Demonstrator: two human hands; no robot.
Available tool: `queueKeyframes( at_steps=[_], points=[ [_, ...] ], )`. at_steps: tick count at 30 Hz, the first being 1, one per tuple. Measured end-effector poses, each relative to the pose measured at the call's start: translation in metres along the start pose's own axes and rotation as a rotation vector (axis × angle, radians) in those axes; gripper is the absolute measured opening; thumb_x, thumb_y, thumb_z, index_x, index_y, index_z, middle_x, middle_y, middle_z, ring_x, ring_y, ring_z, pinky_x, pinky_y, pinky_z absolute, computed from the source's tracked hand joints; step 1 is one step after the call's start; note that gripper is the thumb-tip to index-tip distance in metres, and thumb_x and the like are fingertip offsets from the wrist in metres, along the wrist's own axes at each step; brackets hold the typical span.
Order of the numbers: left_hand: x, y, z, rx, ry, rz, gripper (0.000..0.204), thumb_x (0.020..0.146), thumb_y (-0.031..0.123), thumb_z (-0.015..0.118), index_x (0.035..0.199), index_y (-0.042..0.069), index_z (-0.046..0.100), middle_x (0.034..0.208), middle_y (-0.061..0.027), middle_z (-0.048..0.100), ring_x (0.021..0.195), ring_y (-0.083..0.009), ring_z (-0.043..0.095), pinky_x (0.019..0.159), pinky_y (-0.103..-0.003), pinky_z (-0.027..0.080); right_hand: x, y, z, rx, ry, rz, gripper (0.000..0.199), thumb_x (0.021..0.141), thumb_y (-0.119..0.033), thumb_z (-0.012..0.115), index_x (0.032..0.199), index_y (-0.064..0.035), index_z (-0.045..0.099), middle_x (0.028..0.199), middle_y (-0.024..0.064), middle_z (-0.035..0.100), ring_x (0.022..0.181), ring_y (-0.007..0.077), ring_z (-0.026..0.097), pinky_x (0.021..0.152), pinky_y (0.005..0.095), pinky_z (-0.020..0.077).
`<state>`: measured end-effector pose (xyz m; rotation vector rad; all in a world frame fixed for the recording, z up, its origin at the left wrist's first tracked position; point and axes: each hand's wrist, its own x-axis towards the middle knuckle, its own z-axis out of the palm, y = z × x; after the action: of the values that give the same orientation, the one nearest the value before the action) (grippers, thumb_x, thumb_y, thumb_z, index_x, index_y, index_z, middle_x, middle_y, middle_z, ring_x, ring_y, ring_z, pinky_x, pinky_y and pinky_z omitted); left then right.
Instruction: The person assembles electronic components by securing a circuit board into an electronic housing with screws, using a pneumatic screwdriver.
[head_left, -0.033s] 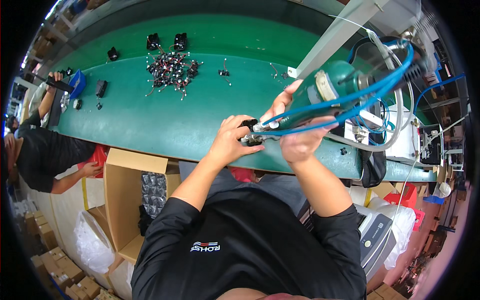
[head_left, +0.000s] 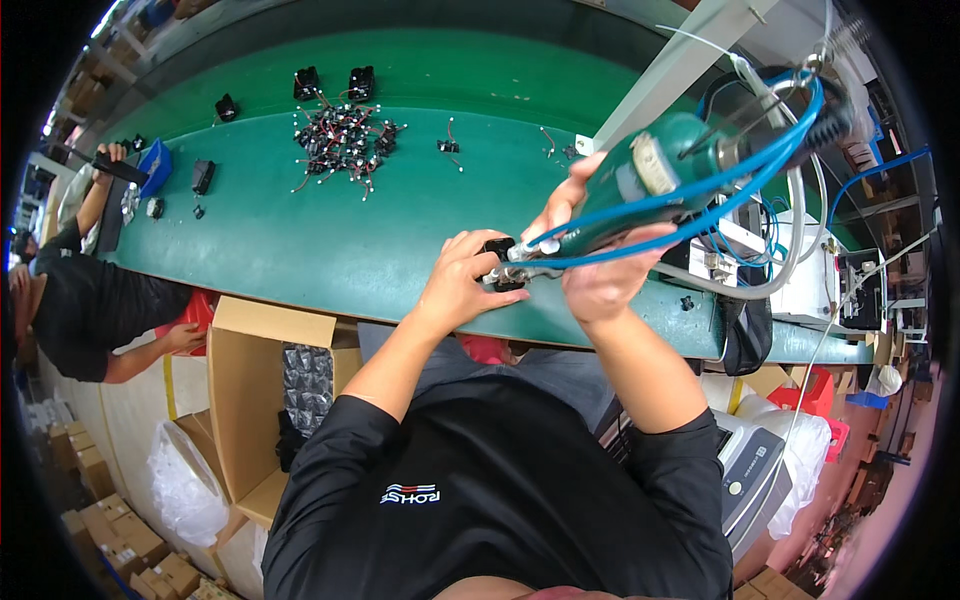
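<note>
My left hand (head_left: 462,280) grips a small black plastic part (head_left: 497,248) at the near edge of the green workbench, thumb and fingers closed round it. My right hand (head_left: 605,285) is wrapped round a green power screwdriver (head_left: 640,180), which lies tilted with its metal tip end toward the part. Two blue air hoses (head_left: 690,238) run along the driver to its tip. The tip meets or nearly meets the part; the fingers and hoses hide the exact contact.
A pile of small black parts with red wires (head_left: 345,145) lies on the workbench (head_left: 250,240). Black housings (head_left: 360,83) stand behind it. An open cardboard box (head_left: 235,400) is below the bench at left, near a co-worker (head_left: 90,310). A slanted metal post (head_left: 660,75) rises at right.
The driver's rear end and the blue hoses have shifted slightly, and my right hand has turned a little with them. My left hand and the black part have stayed in place.
</note>
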<state>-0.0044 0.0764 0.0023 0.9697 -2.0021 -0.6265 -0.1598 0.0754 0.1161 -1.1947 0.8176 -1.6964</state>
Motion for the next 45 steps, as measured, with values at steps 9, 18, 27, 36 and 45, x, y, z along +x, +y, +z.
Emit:
queueKeyframes(
  at_steps=[9, 18, 27, 36, 45],
  points=[
    [-0.002, 0.008, -0.005, -0.037, -0.014, -0.121, 0.069, 0.06, 0.03, 0.096, 0.119, 0.01, 0.064, 0.125, -0.0089, 0.066, 0.113, -0.0291, 0.06, 0.099, -0.041, 0.042, 0.034, -0.057, 0.011, 0.006, -0.089, -0.082, 0.112, 0.084, -0.094, 0.022, 0.133, 0.0038, 0.045, 0.073, 0.0089, 0.057, 0.056, 0.0195, 0.061, 0.053, 0.0299, 0.0545],
    [-0.004, 0.002, 0.0, 0.036, -0.009, -0.111, 0.08, 0.056, 0.033, 0.097, 0.124, 0.008, 0.061, 0.122, -0.0121, 0.065, 0.114, -0.0311, 0.06, 0.099, -0.043, 0.041, 0.012, -0.011, 0.021, -0.053, -0.04, -0.048, 0.111, 0.081, -0.095, 0.029, 0.126, 0.005, 0.047, 0.073, 0.0084, 0.057, 0.057, 0.0174, 0.06, 0.056, 0.0291, 0.0541],
    [-0.006, -0.007, 0.006, -0.042, 0.037, -0.089, 0.079, 0.054, 0.033, 0.098, 0.12, 0.008, 0.063, 0.12, -0.0111, 0.066, 0.111, -0.0305, 0.061, 0.096, -0.042, 0.043, 0.007, -0.01, 0.016, 0.151, -0.092, 0.018, 0.103, 0.08, -0.081, 0.063, 0.129, 0.0082, 0.047, 0.083, 0.008, 0.058, 0.072, 0.0153, 0.061, 0.066, 0.0306, 0.0564],
    [-0.005, -0.006, 0.005, -0.008, -0.058, -0.083, 0.076, 0.056, 0.029, 0.096, 0.121, 0.01, 0.063, 0.12, -0.0072, 0.065, 0.109, -0.0299, 0.06, 0.095, -0.042, 0.04, 0.009, -0.001, 0.019, -0.052, -0.066, -0.027, 0.105, 0.081, -0.094, 0.036, 0.125, 0.0006, 0.048, 0.077, 0.0092, 0.057, 0.06, 0.0176, 0.061, 0.056, 0.0295, 0.056],
    [-0.01, 0.003, 0.001, 0.017, -0.027, -0.179, 0.087, 0.058, 0.034, 0.097, 0.131, 0.01, 0.056, 0.124, -0.0092, 0.065, 0.123, -0.0278, 0.055, 0.105, -0.045, 0.033, 0.055, -0.059, 0.01, -0.123, 0.0, -0.191, 0.106, 0.087, -0.091, 0.023, 0.127, 0.003, 0.049, 0.07, 0.0091, 0.056, 0.053, 0.0214, 0.06, 0.051, 0.0301, 0.054]
  ],
)
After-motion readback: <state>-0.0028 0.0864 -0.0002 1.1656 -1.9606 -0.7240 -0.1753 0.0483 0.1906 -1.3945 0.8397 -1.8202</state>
